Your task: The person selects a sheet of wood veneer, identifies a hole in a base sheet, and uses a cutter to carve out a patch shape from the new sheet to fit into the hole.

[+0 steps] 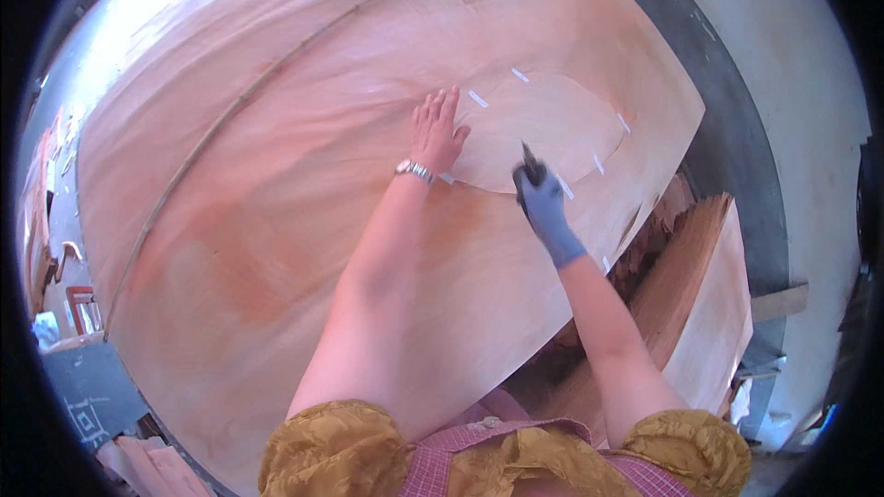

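Note:
A large pinkish wood veneer sheet [304,248] spreads in front of me. My left hand [435,138], bare with a metal watch [413,169] at the wrist, lies flat on it with the fingers stretched away from me. Beside it is a rounded, paler patch of veneer [543,120]. Several short white tape strips [477,98] sit around the patch's edge. My right hand [547,212], in a blue-grey glove, is closed around a dark, pointed knife [530,158] over the patch's near edge. The knife's tip points away from me; whether it touches the veneer I cannot tell.
A long thin stick [221,120] curves across the sheet's left part. At the right, a stack of veneer sheets [681,294] lies below the sheet's edge. A dark table rim [737,120] runs beyond. Near the lower left stands a blue-grey block [87,382], with veneer scraps [152,469] below it.

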A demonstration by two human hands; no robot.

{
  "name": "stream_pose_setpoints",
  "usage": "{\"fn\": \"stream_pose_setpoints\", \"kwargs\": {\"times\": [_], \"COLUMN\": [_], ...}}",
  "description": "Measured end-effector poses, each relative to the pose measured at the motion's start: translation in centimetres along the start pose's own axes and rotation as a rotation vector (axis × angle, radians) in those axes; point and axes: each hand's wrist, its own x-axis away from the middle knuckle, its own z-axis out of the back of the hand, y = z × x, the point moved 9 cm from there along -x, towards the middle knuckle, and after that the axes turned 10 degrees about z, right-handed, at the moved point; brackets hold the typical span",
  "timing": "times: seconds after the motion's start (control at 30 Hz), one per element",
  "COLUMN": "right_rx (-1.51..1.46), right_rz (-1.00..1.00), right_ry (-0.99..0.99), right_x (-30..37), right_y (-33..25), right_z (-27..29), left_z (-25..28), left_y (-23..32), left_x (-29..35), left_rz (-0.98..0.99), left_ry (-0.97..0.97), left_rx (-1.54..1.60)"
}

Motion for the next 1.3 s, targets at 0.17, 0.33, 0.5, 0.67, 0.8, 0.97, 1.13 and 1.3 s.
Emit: {"fn": "stream_pose_setpoints", "kwargs": {"times": [0.17,0.33,0.5,0.67,0.8,0.97,1.13,1.3], "right_rx": [-0.534,-0.662,-0.808,-0.864,-0.815,-0.808,-0.727,-0.736], "right_rz": [-0.372,-0.428,-0.413,-0.491,-0.517,-0.555,-0.601,-0.735], "right_ry": [-0.172,-0.250,-0.214,-0.358,-0.381,-0.352,-0.342,-0.224], "right_x": [21.9,41.5,54.1,63.0,68.2,72.3,73.2,73.0], "right_y": [-4.1,-8.5,-13.0,-18.7,-21.3,-25.9,-34.2,-43.8], "right_z": [1.2,-2.8,-7.2,-13.3,-17.8,-23.8,-30.4,-37.4], "left_z": [13.7,29.9,39.1,41.0,44.5,53.9,65.1,66.1], "left_y": [-6.0,-20.6,-27.8,-27.8,-27.0,-38.8,-59.3,-68.8], "left_x": [16.8,43.4,60.5,61.8,60.3,58.4,57.5,51.0], "left_rz": [0.075,0.460,0.639,0.626,0.573,0.428,0.741,0.696], "left_ry": [0.122,0.215,0.077,0.012,-0.231,0.126,0.426,0.102], "left_rx": [-0.145,-0.482,-0.759,-0.601,-0.397,-0.243,-0.059,-0.424]}}
